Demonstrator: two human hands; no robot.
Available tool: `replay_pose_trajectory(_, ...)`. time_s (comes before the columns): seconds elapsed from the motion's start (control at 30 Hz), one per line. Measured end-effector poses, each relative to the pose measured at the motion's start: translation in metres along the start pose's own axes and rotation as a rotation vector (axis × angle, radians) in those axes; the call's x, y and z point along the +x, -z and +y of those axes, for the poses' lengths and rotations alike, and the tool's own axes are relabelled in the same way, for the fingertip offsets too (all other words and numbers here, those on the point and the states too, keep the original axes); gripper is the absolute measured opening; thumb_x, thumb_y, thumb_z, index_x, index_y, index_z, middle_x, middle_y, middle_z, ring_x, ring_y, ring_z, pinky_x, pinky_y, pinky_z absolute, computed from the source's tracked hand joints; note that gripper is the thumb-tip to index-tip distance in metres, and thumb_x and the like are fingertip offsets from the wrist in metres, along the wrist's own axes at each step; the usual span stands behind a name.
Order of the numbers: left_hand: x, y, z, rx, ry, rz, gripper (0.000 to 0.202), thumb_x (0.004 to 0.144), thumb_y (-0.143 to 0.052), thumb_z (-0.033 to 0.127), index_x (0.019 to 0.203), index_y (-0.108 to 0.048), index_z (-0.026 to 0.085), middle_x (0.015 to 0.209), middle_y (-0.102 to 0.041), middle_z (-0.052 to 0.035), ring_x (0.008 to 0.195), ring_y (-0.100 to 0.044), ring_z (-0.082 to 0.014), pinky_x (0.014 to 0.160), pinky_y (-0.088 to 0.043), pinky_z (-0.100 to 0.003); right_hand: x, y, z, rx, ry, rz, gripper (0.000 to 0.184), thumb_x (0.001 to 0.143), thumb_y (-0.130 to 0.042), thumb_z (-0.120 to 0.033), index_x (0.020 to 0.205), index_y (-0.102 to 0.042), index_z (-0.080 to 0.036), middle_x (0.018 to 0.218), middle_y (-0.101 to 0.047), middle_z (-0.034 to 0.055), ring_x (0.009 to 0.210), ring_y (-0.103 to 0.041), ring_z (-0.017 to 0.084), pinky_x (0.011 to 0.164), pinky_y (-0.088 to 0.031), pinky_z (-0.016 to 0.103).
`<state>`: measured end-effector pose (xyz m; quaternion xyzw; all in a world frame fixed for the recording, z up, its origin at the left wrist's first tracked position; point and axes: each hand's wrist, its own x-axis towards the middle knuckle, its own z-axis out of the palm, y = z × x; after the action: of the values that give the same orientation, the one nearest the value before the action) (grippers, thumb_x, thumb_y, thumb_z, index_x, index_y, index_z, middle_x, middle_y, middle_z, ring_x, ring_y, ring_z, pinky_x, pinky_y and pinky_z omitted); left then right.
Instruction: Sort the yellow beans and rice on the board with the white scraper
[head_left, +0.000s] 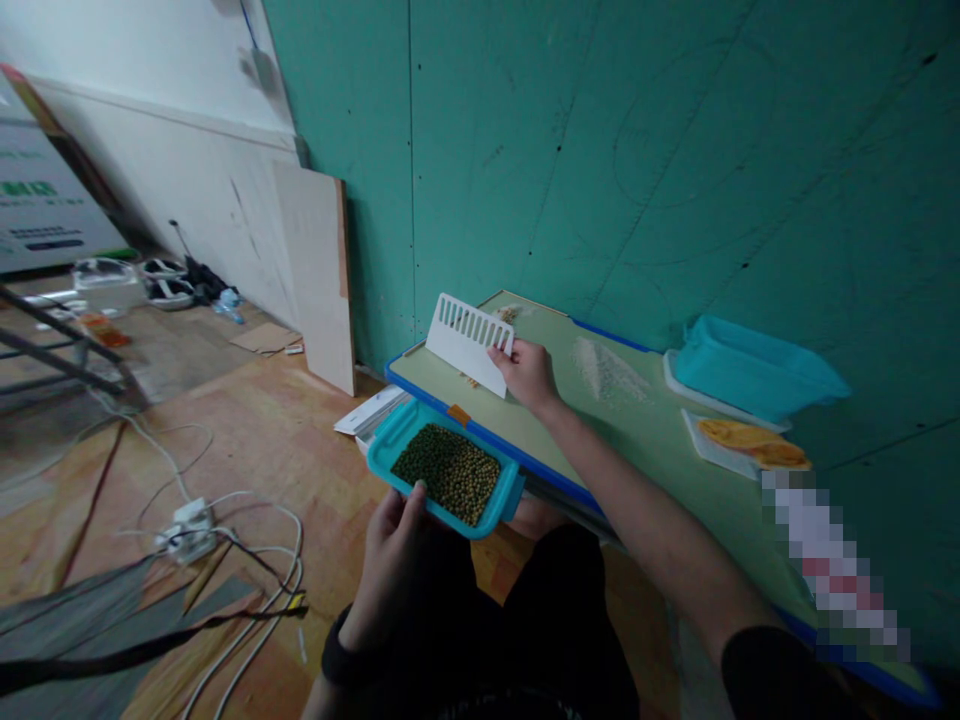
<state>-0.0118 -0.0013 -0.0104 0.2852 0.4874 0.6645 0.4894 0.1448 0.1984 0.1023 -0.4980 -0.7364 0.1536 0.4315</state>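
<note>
My left hand (394, 540) grips the near rim of a turquoise plastic tray (379, 455), thumb on top. Dark green beans (424, 455) lie in its left half and pale yellow beans (472, 478) in the right. The tray is held just below the blue edge of a low table (615, 440). My right hand (526, 375) pinches the right end of a white slotted scraper (469, 350), tilted with its lower edge at the tabletop. A few pale beans (470, 381) show by that edge. Behind the scraper the surface is partly hidden.
White grains (607, 370) are spread on the table, with a small pile (508, 314) at the far corner. To the right stand a turquoise bin (757, 365) and a yellow cloth (750, 440). A power strip (191, 530) with cables lies on the floor at left. A green wall (480, 150) backs the table.
</note>
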Motion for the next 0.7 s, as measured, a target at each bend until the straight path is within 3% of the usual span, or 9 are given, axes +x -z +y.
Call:
replay_pose_trajectory(0.2, 0.0002, -0.0008, -0.0009, -0.016, 0.028, 0.023, 0.044, 0.074, -0.08, 0.055, 0.09, -0.072, 0.016, 0.073, -0.068, -0.0006, 0.069, -0.063, -0.0165, 0.067, -0.053, -0.027, 0.0003, -0.0021, 0.003, 0.014, 0.022, -0.005, 0.024, 0.087, -0.065, -0.034, 0.076, -0.072, -0.014, 0.073, -0.075, 0.0082, 0.068, -0.067, 0.019, 0.057, -0.042, 0.025)
replay_pose_trajectory(0.47, -0.0022, -0.0028, 0.0024, -0.04, 0.042, -0.01, 0.041, 0.073, -0.08, 0.056, 0.08, -0.066, 0.018, 0.064, -0.067, 0.0011, 0.059, -0.062, -0.0155, 0.059, -0.053, -0.026, -0.0005, -0.0051, 0.0038, 0.088, 0.022, -0.036, 0.021, 0.087, -0.065, -0.033, 0.08, -0.074, -0.015, 0.077, -0.076, 0.0072, 0.068, -0.067, 0.019, 0.06, -0.047, 0.026)
replay_pose_trajectory(0.7, -0.0017, -0.002, 0.0033, -0.03, 0.037, -0.012, 0.04, 0.074, -0.08, 0.055, 0.082, -0.067, 0.018, 0.068, -0.068, 0.0004, 0.062, -0.063, -0.0163, 0.061, -0.053, -0.027, -0.0042, -0.0049, -0.0016, 0.102, 0.019, -0.056, 0.023, 0.086, -0.066, -0.034, 0.077, -0.074, -0.014, 0.072, -0.074, 0.0066, 0.065, -0.065, 0.018, 0.057, -0.044, 0.026)
